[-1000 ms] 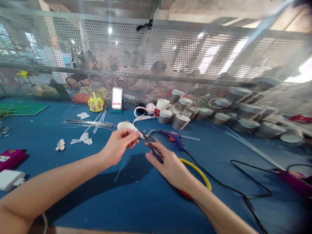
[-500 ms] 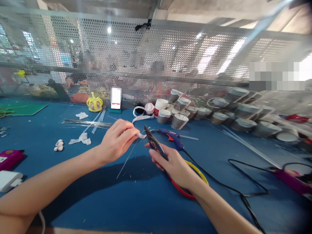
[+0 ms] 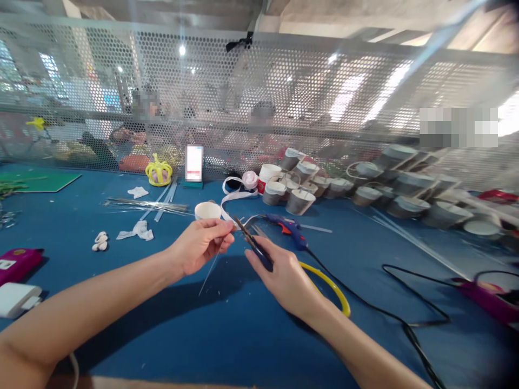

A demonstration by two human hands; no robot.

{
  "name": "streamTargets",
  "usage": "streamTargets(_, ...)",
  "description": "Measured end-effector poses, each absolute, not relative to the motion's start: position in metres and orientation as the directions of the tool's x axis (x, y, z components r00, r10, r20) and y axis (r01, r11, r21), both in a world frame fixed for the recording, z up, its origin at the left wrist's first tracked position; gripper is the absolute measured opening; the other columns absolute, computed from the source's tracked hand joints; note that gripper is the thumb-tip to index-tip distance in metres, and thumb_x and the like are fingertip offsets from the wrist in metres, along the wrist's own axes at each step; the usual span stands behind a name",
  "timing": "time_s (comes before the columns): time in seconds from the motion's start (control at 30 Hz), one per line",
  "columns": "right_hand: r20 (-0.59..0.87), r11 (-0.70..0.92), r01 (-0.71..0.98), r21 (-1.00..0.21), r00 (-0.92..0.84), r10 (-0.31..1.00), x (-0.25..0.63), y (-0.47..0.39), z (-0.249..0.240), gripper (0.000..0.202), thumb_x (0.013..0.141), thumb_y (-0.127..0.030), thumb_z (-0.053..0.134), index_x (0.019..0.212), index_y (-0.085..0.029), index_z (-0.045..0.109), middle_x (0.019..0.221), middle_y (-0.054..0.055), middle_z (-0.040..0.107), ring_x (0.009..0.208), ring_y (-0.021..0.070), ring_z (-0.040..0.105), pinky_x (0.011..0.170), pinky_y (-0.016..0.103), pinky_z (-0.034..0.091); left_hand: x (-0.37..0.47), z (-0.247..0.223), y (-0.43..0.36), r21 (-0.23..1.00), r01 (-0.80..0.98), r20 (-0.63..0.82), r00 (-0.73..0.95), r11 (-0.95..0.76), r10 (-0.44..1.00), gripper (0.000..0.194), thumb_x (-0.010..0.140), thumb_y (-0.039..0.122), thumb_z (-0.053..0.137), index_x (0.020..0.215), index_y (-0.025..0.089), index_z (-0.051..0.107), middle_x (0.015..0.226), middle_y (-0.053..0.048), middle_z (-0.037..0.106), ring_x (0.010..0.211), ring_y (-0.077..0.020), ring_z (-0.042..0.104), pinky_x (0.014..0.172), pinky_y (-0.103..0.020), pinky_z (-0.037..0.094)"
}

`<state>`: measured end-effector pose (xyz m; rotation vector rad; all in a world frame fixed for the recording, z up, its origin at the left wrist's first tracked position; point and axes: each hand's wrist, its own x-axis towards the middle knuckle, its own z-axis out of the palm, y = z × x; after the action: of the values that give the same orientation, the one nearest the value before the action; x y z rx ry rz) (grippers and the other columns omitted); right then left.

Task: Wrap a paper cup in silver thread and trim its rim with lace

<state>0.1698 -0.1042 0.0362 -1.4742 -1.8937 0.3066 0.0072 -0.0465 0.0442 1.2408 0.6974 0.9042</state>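
Note:
Near the middle of the table, my left hand (image 3: 205,243) is closed in a pinch at the end of a white ribbon (image 3: 227,208). A thin wire (image 3: 208,275) slants down from the same fingers. My right hand (image 3: 290,270) is wrapped round dark-handled pliers (image 3: 259,251), whose jaws point up and left, close to my left fingertips. Whether the jaws touch the ribbon or the wire I cannot tell. Just behind my left hand is a round white cup-like thing (image 3: 207,210), its lower part hidden. A blue glue gun (image 3: 290,229) lies beyond my right hand.
Several grey pots (image 3: 300,201) are heaped at the back right. Loose wires (image 3: 146,205) and a yellow crown-shaped piece (image 3: 159,172) lie back left, near a phone (image 3: 194,165) on a stand. A black cable (image 3: 357,300) and yellow ring (image 3: 334,283) lie right. A mesh screen (image 3: 227,86) stands behind.
My left hand has turned and dropped slightly, uncovering the round white thing behind it. The pliers have shifted slightly left and down, nearer my left fingertips. The red part by my right wrist is now hidden.

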Motion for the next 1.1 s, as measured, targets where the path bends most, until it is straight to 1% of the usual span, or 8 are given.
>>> streamTargets(0.2, 0.134, 0.141, 0.623, -0.769, -0.059, 0.989, 0.180, -0.102, 0.043, 0.035, 0.083, -0.043, 0.044, 0.098, -0.014, 0.059, 0.058, -0.002, 0.049, 0.048, 0.0116, 0.044, 0.045, 0.024, 0.038, -0.007, 0.052, -0.043, 0.440, 0.264, 0.749, 0.419, -0.858, 0.513, 0.017, 0.084, 0.024, 0.049, 0.076, 0.017, 0.061, 0.068, -0.004, 0.063, 0.065, -0.0134, 0.053, 0.065, -0.027, 0.042)
streamTargets(0.37, 0.137, 0.175, 0.649, -0.740, -0.108, 0.985, 0.175, -0.106, 0.045, 0.031, 0.084, -0.041, 0.044, 0.094, -0.016, 0.060, 0.059, -0.002, 0.053, 0.051, 0.0123, 0.048, 0.048, 0.024, 0.040, -0.012, 0.054, -0.034, -0.148, 0.423, 0.866, 0.492, -0.894, 0.090, 0.008, 0.082, 0.019, 0.053, 0.082, 0.016, 0.060, 0.079, -0.007, 0.064, 0.074, -0.0167, 0.050, 0.067, -0.030, 0.043)
streamTargets(0.53, 0.277, 0.274, 0.735, -0.621, -0.121, 0.953, 0.171, -0.108, 0.042, 0.025, 0.085, -0.035, 0.044, 0.090, -0.017, 0.060, 0.075, 0.003, 0.066, 0.069, 0.0179, 0.059, 0.063, 0.027, 0.046, -0.006, 0.053, -0.036, 0.427, 0.240, 0.776, 0.399, -0.872, 0.489, 0.013, 0.078, 0.024, 0.058, 0.067, 0.016, 0.060, 0.068, -0.003, 0.060, 0.067, -0.0136, 0.050, 0.065, -0.028, 0.043)
streamTargets(0.63, 0.397, 0.317, 0.790, -0.525, -0.102, 0.912, 0.171, -0.106, 0.037, 0.024, 0.083, -0.032, 0.046, 0.093, -0.017, 0.061, 0.084, 0.007, 0.067, 0.076, 0.0208, 0.061, 0.069, 0.030, 0.046, 0.002, 0.051, -0.039, 0.965, -0.092, 0.262, 0.410, -0.246, 0.873, 0.021, 0.073, 0.031, 0.063, 0.064, 0.013, 0.057, 0.058, 0.000, 0.053, 0.052, -0.0080, 0.045, 0.052, -0.022, 0.038)
streamTargets(0.73, 0.425, 0.326, 0.805, -0.496, -0.103, 0.900, 0.173, -0.103, 0.036, 0.023, 0.083, -0.031, 0.046, 0.094, -0.017, 0.061, 0.087, 0.008, 0.067, 0.079, 0.0220, 0.061, 0.072, 0.031, 0.045, 0.008, 0.047, -0.042, 0.914, -0.295, -0.091, 0.522, 0.279, 0.848, 0.023, 0.070, 0.031, 0.066, 0.065, 0.011, 0.055, 0.053, 0.004, 0.046, 0.045, -0.0035, 0.039, 0.047, -0.017, 0.033)
streamTargets(0.87, 0.268, 0.233, 0.726, -0.648, -0.070, 0.961, 0.178, -0.100, 0.039, 0.029, 0.083, -0.038, 0.045, 0.093, -0.016, 0.061, 0.072, 0.003, 0.063, 0.062, 0.0168, 0.056, 0.059, 0.028, 0.044, 0.006, 0.043, -0.046, 0.999, -0.037, 0.039, 0.478, -0.024, 0.877, 0.029, 0.084, 0.033, 0.047, 0.066, 0.012, 0.056, 0.053, 0.001, 0.052, 0.048, -0.0063, 0.045, 0.049, -0.019, 0.036)
streamTargets(1.0, 0.130, 0.128, 0.632, -0.765, -0.044, 0.991, 0.183, -0.099, 0.042, 0.036, 0.083, -0.043, 0.043, 0.097, -0.014, 0.059, 0.056, -0.002, 0.049, 0.047, 0.0117, 0.043, 0.045, 0.024, 0.037, -0.004, 0.043, -0.045, 0.415, 0.249, 0.738, 0.471, -0.875, 0.484, 0.013, 0.082, 0.021, 0.050, 0.074, 0.015, 0.057, 0.070, -0.004, 0.060, 0.065, -0.0129, 0.053, 0.064, -0.027, 0.044)
streamTargets(1.1, 0.170, 0.154, 0.657, -0.738, -0.040, 0.985, 0.181, -0.101, 0.041, 0.035, 0.082, -0.042, 0.046, 0.097, -0.015, 0.061, 0.060, -0.001, 0.053, 0.052, 0.0126, 0.047, 0.049, 0.024, 0.038, -0.008, 0.047, -0.040, -0.051, 0.386, 0.882, 0.450, -0.921, 0.140, 0.004, 0.081, 0.012, 0.051, 0.080, 0.013, 0.055, 0.083, -0.009, 0.060, 0.078, -0.0165, 0.053, 0.072, -0.030, 0.046)
